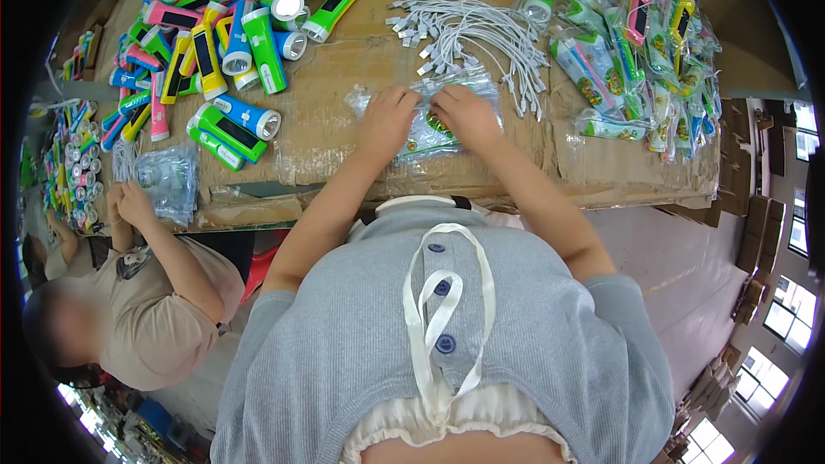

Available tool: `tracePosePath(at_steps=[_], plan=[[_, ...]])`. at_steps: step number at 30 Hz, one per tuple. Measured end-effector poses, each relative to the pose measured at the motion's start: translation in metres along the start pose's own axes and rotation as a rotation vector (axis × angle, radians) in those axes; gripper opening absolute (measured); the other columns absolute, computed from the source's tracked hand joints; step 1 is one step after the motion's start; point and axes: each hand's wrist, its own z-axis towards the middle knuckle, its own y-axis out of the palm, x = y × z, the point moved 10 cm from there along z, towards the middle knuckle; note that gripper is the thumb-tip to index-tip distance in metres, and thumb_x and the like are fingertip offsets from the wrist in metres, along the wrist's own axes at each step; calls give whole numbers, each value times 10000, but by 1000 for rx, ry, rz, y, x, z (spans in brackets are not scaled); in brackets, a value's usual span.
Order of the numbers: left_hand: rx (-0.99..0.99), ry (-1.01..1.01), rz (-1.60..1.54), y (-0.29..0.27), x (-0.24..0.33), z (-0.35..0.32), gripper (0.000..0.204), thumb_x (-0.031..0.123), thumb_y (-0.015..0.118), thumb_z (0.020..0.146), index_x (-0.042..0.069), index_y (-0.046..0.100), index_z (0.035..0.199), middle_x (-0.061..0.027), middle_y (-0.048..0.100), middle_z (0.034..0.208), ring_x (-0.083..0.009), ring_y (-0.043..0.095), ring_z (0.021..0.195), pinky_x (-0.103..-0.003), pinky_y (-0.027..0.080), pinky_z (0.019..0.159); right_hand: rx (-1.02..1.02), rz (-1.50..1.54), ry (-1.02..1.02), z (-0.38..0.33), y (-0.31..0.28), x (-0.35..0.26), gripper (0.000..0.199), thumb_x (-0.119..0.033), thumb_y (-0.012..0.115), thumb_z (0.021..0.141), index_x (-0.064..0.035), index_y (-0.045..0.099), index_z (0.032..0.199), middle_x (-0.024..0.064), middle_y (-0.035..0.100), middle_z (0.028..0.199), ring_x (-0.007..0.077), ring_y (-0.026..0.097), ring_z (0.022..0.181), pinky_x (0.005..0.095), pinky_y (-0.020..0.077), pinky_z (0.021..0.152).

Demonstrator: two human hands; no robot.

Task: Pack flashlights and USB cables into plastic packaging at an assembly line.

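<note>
Both my hands rest on a clear plastic bag [427, 129] lying on the cardboard-covered table [344, 69]. The bag has a green and orange print. My left hand [387, 119] presses on its left part with fingers curled. My right hand [465, 113] pinches its upper right edge. Just beyond the bag lies a pile of short white cables [468, 34]. What the bag holds is hidden under my hands.
Loose coloured flashlights [232, 43] are heaped at the table's left. Bagged flashlights [636, 43] are piled at the right. A person at my left handles clear bags [168, 176] with a hand [133, 204]. The table's near edge [516, 198] runs just before my chest.
</note>
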Motion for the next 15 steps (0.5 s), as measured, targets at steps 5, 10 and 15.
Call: tracePosePath(at_steps=[5,10,15], plan=[[136,115,146,-8,15,-1,193,90,661,692,83,587,870,-70,562,915,-251,528,874,-368,387,727,16,-81,-82,5,5,-10,133,-147,641,707,-99,559,800,35,524,803,220,551,820,333,468,658],[27,66,91,2,-11,-4,150,100,661,686,89,577,810,-56,568,860,-243,526,866,-366,385,726,-25,-140,-44,-3,-1,-8,115,-130,628,696,-102,571,792,32,533,807,225,540,824,357,448,693],[-59,38,173,-20,-32,-7,128,115,642,703,85,560,798,-52,565,858,-244,524,869,-367,389,740,-139,-202,175,-20,-35,24,84,-159,627,736,-98,611,793,41,556,834,244,542,840,386,436,723]])
